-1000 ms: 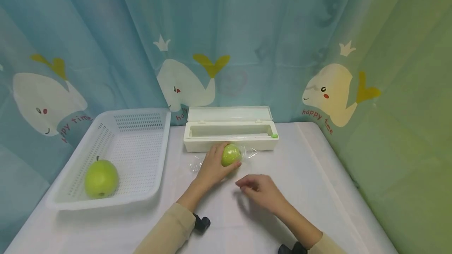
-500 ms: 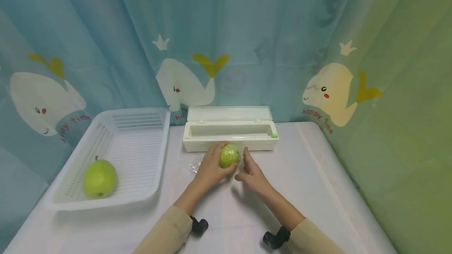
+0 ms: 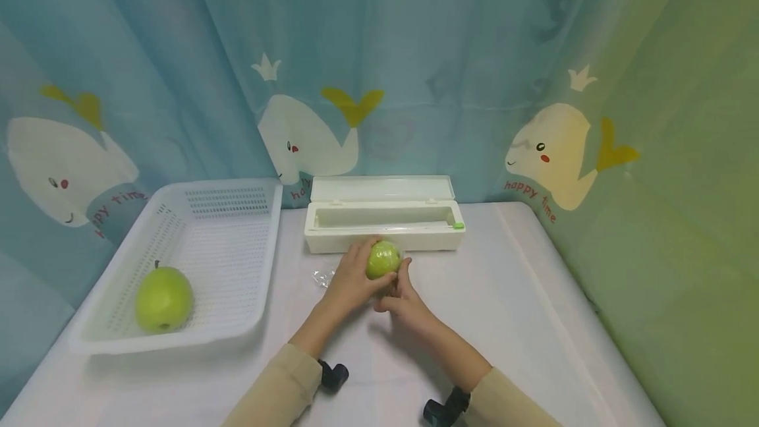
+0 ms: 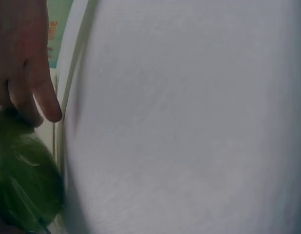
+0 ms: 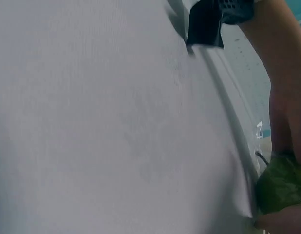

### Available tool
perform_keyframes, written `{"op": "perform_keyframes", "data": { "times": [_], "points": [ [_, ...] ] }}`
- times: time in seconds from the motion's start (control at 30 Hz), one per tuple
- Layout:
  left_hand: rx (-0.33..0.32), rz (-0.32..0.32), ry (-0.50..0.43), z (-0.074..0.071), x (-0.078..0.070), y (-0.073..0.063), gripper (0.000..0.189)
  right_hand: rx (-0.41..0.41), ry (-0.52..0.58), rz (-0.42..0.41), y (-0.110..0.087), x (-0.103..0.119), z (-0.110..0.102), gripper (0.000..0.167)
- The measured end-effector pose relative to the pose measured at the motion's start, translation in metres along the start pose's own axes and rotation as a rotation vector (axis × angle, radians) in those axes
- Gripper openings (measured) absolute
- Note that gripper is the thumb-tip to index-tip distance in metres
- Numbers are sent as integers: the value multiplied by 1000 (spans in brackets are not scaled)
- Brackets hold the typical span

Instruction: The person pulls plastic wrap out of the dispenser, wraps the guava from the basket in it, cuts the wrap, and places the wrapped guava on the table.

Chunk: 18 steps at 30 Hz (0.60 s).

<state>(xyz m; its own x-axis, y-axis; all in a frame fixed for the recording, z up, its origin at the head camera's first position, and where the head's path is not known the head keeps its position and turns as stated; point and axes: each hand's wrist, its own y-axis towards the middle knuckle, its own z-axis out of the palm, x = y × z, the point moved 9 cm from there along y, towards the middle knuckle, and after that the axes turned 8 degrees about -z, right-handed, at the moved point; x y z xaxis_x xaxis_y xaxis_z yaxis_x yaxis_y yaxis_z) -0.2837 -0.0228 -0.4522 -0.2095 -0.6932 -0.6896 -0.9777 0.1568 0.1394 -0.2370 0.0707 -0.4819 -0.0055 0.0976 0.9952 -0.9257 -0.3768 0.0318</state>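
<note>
In the head view, a green pear [image 3: 384, 259] in clear plastic wrap is on the white table, just in front of the long white box. My left hand [image 3: 352, 277] holds it from the left, fingers over the far side and thumb at the near side. My right hand [image 3: 408, 305] is close against its right side, forefinger stretched upward and thumb apart. A crumpled tail of plastic wrap [image 3: 323, 276] sticks out left of the left hand. The left wrist view shows the shiny wrapped pear [image 4: 26, 180] beneath fingers; its dark stem appears in the right wrist view.
Behind the hands stands a white wrap dispenser box [image 3: 385, 240] with its lid raised and a green slider at the right end. At the left, a white perforated basket [image 3: 269, 269] holds another green pear [image 3: 164, 300]. A patterned curtain [image 3: 415, 84] hangs behind the table.
My right hand has come up and left from the table front to the pear's right side, its fingers spreading. The left hand keeps its hold. The wrap's right tail is now out of sight.
</note>
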Motion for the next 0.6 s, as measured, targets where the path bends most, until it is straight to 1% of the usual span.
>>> {"op": "perform_keyframes", "data": {
  "times": [0.17, 0.23, 0.3, 0.43, 0.5, 0.6],
  "points": [
    [28, 27, 26, 2, -4, 0, 82, -22, 66, 41, -6, -3, 2, 118],
    [44, 31, 31, 3, -4, 0, 84, -12, 86, 56, -10, -3, 6, 118],
    [54, 21, 15, 0, -2, 1, 85, 2, 93, 60, -11, -1, 9, 116],
    [88, 3, -31, -3, 2, 4, 84, 34, 55, 70, -15, 8, 9, 107],
    [101, -2, -49, -3, 3, 5, 84, 73, 36, 83, -20, 14, 7, 100],
    [111, 6, -59, -1, 4, 5, 83, 115, -42, 82, -29, 25, -1, 84]
  ]
}}
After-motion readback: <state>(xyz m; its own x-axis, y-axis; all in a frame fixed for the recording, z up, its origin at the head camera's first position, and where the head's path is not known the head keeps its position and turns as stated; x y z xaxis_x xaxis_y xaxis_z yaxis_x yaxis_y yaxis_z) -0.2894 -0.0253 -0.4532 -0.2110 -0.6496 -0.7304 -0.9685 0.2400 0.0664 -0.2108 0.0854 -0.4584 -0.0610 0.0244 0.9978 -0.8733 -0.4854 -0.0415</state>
